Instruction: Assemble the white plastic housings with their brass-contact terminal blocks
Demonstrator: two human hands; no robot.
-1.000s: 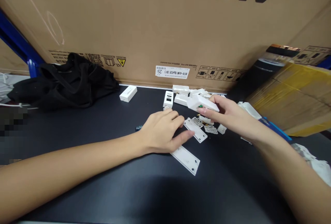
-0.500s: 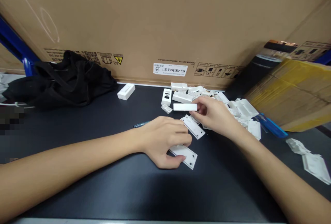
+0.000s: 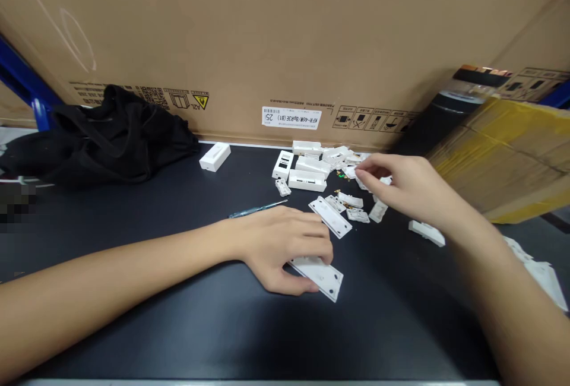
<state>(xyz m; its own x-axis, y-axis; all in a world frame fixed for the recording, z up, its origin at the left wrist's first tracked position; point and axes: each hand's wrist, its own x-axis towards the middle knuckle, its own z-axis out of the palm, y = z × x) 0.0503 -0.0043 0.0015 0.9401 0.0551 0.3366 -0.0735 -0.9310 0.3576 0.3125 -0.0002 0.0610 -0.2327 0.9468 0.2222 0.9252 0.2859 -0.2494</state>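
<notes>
My left hand point(image 3: 291, 249) is closed on the edges of a flat white plastic plate point(image 3: 324, 280) with dark dots at its end, low over the black table. Just beyond it lies a similar white plate point(image 3: 331, 217). Behind my left wrist, a thin screwdriver point(image 3: 258, 209) rests on the table. My right hand point(image 3: 398, 187) is at the pile of white parts, thumb and forefinger pinched at its edge; what is between them I cannot make out. Close to those fingertips are small white pieces point(image 3: 357, 215) and a tiny green part point(image 3: 341, 175). A white housing point(image 3: 307, 180) lies left of them.
More white housings point(image 3: 282, 165) stand along the large carton point(image 3: 222, 35). A single white box point(image 3: 215, 157) sits near a black bag point(image 3: 111, 136). At right are a black cylinder point(image 3: 439, 116), a taped carton point(image 3: 512, 160) and loose white parts point(image 3: 543, 276).
The white housing that my right hand held now lies beside the other housings. My right hand has moved right and away to the pile. My left hand keeps the plate, tilted slightly differently.
</notes>
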